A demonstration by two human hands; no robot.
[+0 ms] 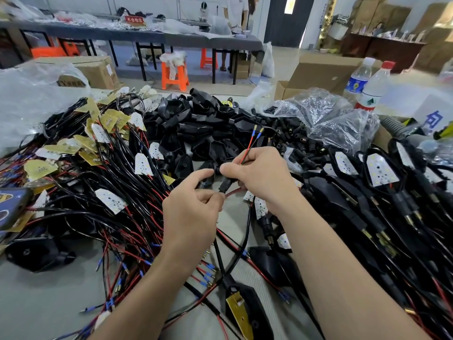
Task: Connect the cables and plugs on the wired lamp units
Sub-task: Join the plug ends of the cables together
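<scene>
A small black plug (223, 185) is hanging between the two hands, just above the middle of the grey counter (36, 303), its long axis slanting from near-left to far-right. The right hand (263, 176) is nearer. Its grip is clenching a thin red and black wire pair (250, 146), whose blue-sleeved brass tips are pointing far and up, and its thumb is pressing at the plug's far end. The left hand (193, 209) is sitting just left, its grip pinching the plug's near end. Glossy black lamp housings (196, 123) are lying piled beyond, and white shield-shaped LED boards (143, 164) on tangled cables are spreading left.
</scene>
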